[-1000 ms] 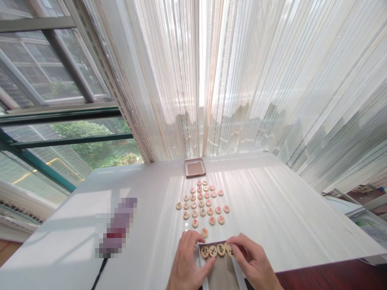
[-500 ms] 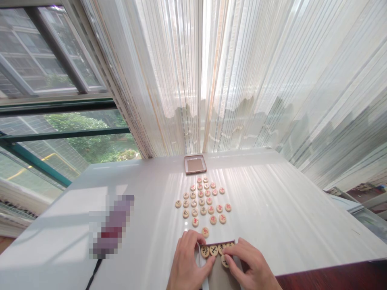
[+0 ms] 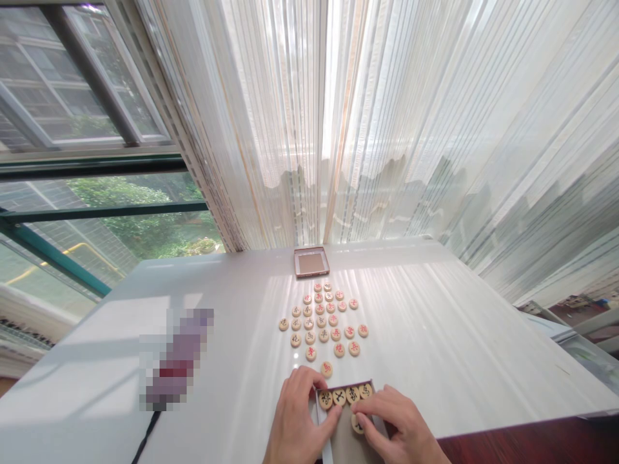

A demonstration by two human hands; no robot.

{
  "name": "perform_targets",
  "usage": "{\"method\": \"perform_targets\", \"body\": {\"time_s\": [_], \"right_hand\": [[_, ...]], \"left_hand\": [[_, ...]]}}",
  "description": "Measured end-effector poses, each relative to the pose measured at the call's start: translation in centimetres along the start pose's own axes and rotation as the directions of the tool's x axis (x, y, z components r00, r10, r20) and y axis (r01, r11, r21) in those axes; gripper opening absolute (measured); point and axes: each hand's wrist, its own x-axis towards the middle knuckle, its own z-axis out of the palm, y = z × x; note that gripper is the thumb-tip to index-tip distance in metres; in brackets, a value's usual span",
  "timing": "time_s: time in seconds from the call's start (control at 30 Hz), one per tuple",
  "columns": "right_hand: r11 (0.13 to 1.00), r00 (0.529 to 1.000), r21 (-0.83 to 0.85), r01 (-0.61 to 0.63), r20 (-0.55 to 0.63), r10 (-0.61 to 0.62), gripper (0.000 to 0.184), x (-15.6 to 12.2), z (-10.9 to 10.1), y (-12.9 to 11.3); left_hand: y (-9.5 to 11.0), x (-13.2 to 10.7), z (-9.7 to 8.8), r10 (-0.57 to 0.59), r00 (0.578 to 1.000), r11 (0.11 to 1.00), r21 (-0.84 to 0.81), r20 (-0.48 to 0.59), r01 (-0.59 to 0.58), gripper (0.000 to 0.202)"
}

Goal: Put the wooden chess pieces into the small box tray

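A shallow box (image 3: pixel 344 438) lies at the table's near side, with a row of round xiangqi pieces (image 3: pixel 339 397) along its far wall, their black characters facing up. My left hand (image 3: pixel 302 412) is wrapped round the box's left edge, thumb over the inside. My right hand (image 3: pixel 399 422) pinches one more xiangqi piece (image 3: pixel 358 423) between thumb and fingers, inside the box just below the row. Beyond the box, a red-marked horse piece (image 3: pixel 326 369) lies closest to my left fingertips. My right palm hides the box's right side.
Several loose xiangqi pieces (image 3: pixel 320 321), red and black, are spread over the white table (image 3: pixel 425 322). Behind them lies an open box lid (image 3: pixel 312 262). A blurred purple object (image 3: pixel 184 354) with a black cord is on the left. Sheer curtains (image 3: pixel 377 116) hang behind the table.
My right hand has drawn the pinched piece slightly away from the row, so the rightmost piece in the row shows more fully. My left hand stays on the box; the view has shifted slightly.
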Motion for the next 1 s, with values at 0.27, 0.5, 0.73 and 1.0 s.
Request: {"method": "perform_targets", "body": {"time_s": [0.27,0.5,0.73,1.0], "right_hand": [[1.0,0.997,-0.018,-0.003,-0.071,0.002,0.018,-0.3,0.5,0.6],[1.0,0.999,-0.028,-0.012,-0.047,0.011,0.018,-0.3,0.6,1.1],[1.0,0.997,-0.005,-0.022,-0.069,0.022,0.02,-0.3,0.6,0.8],[0.999,1.0,-0.044,0.0,-0.016,-0.001,0.018,-0.2,0.5,1.2]], "left_hand": [[0.5,0.1,-0.8,-0.054,0.995,0.998,-0.03,0.087,0.057,0.019],[0.5,0.3,-1.2,-0.07,0.993,0.993,-0.084,0.097,0.079,0.02],[0.7,0.7,-1.6,-0.079,0.987,0.992,-0.082,0.141,0.091,0.015],[0.9,0.7,-1.5,-0.109,0.984,0.99,-0.071,0.141,0.12,0.015]]}}
